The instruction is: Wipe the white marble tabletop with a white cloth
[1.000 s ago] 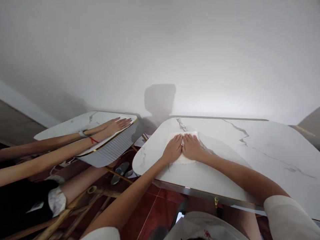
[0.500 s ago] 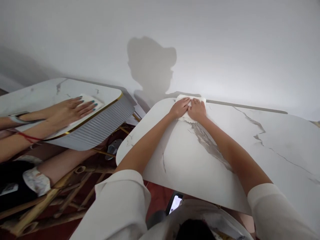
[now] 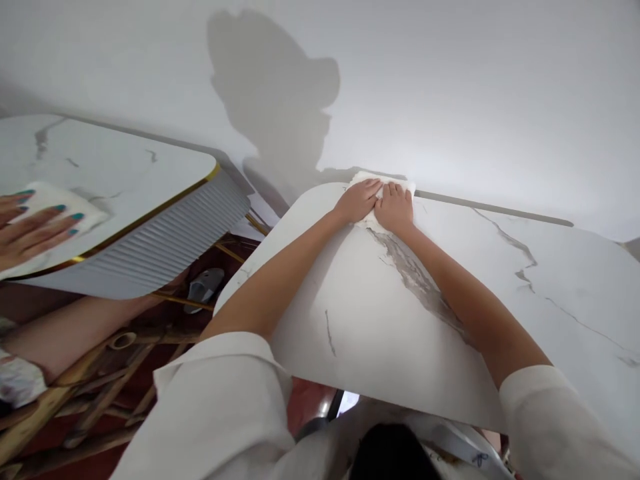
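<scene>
A folded white cloth (image 3: 380, 181) lies at the far edge of a white marble table (image 3: 380, 320), against the wall. My left hand (image 3: 356, 201) and my right hand (image 3: 395, 208) rest side by side on top of it, palms down and fingers stretched flat. Both arms reach straight out across the tabletop. Most of the cloth is hidden under the hands.
To the left stands a second marble table (image 3: 130, 180) with a gold rim. Another person's hand (image 3: 30, 227) with teal nails presses a white cloth (image 3: 55, 200) there. A slipper (image 3: 203, 288) and wooden chair legs (image 3: 90, 393) are on the red floor between the tables.
My hands have pushed the cloth from the near part of the table out to its far edge by the wall. The other person's hands have slid back along their table.
</scene>
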`<state>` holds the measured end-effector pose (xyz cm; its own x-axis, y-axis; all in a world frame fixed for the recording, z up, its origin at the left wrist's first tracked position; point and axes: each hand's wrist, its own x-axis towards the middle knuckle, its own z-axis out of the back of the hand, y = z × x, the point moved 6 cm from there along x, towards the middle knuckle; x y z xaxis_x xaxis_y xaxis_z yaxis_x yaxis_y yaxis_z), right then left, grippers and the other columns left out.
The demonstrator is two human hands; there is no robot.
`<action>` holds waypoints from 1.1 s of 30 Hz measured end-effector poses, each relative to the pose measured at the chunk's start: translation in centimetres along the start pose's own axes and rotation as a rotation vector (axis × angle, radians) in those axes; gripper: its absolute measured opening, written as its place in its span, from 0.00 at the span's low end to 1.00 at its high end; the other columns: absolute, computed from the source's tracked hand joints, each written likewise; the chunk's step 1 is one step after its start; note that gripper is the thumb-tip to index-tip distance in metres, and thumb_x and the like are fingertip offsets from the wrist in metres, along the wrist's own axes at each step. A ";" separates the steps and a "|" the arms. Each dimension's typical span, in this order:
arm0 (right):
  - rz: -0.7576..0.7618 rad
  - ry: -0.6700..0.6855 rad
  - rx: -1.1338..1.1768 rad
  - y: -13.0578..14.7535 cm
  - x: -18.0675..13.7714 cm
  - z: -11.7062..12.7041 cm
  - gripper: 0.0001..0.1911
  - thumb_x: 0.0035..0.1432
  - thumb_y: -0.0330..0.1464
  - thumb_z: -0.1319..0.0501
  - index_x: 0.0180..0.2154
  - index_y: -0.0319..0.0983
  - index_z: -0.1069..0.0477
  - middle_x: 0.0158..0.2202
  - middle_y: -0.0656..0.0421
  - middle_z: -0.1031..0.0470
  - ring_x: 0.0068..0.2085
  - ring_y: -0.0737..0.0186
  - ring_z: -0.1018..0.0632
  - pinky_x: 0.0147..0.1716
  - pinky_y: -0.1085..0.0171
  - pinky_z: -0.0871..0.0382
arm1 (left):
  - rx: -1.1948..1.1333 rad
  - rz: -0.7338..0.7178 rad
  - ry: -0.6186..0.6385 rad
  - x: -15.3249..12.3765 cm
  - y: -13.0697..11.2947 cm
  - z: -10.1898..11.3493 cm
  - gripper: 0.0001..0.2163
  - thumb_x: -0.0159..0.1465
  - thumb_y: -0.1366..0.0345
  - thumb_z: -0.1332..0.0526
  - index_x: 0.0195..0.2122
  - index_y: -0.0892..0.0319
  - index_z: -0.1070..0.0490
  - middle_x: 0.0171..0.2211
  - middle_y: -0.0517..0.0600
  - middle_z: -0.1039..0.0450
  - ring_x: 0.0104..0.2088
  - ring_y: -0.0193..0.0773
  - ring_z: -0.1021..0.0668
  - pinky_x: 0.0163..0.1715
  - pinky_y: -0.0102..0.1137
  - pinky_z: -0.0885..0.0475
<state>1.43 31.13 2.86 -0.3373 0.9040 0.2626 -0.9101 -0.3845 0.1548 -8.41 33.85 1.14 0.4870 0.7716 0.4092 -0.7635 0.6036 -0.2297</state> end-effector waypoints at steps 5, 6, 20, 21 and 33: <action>0.022 -0.012 0.000 3.5 -3.9 0.6 0.29 0.65 0.31 0.55 0.63 0.22 0.47 0.66 0.42 0.47 0.65 0.46 0.47 0.63 0.48 0.59 | 0.045 0.039 0.050 -4.9 -0.9 1.2 0.25 0.68 0.61 0.59 0.64 0.65 0.46 0.65 0.56 0.45 0.66 0.43 0.43 0.65 0.42 0.49; 0.041 -0.021 0.002 4.4 -4.7 0.7 0.29 0.65 0.32 0.55 0.63 0.22 0.47 0.66 0.42 0.47 0.65 0.46 0.46 0.63 0.48 0.59 | 0.053 0.045 0.046 -6.2 -1.1 1.6 0.25 0.68 0.61 0.59 0.64 0.65 0.46 0.65 0.56 0.45 0.66 0.42 0.43 0.65 0.42 0.49; 0.314 0.018 0.045 12.3 -18.0 2.6 0.29 0.65 0.33 0.54 0.63 0.23 0.45 0.65 0.41 0.45 0.65 0.44 0.44 0.62 0.47 0.55 | 0.232 0.212 -0.036 -22.2 -10.1 5.5 0.26 0.66 0.63 0.60 0.64 0.64 0.46 0.65 0.57 0.44 0.65 0.44 0.41 0.65 0.43 0.45; 0.325 0.023 0.048 12.2 -18.8 2.8 0.29 0.64 0.33 0.53 0.62 0.22 0.45 0.65 0.40 0.45 0.65 0.44 0.44 0.62 0.47 0.55 | 0.235 0.227 -0.035 -22.6 -10.9 5.4 0.26 0.66 0.63 0.60 0.64 0.64 0.46 0.65 0.57 0.44 0.65 0.45 0.41 0.64 0.44 0.45; 0.388 0.057 0.041 5.3 -21.9 4.6 0.28 0.63 0.31 0.52 0.62 0.23 0.43 0.64 0.40 0.44 0.64 0.44 0.43 0.62 0.48 0.54 | 0.263 0.275 -0.019 -19.4 -17.8 2.1 0.26 0.66 0.64 0.56 0.64 0.65 0.46 0.65 0.59 0.44 0.65 0.49 0.41 0.64 0.44 0.44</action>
<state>5.06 8.41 2.32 -0.6682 0.6987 0.2557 -0.7025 -0.7056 0.0923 -5.16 7.78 -0.87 0.2425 0.8925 0.3802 -0.9487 0.3002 -0.0996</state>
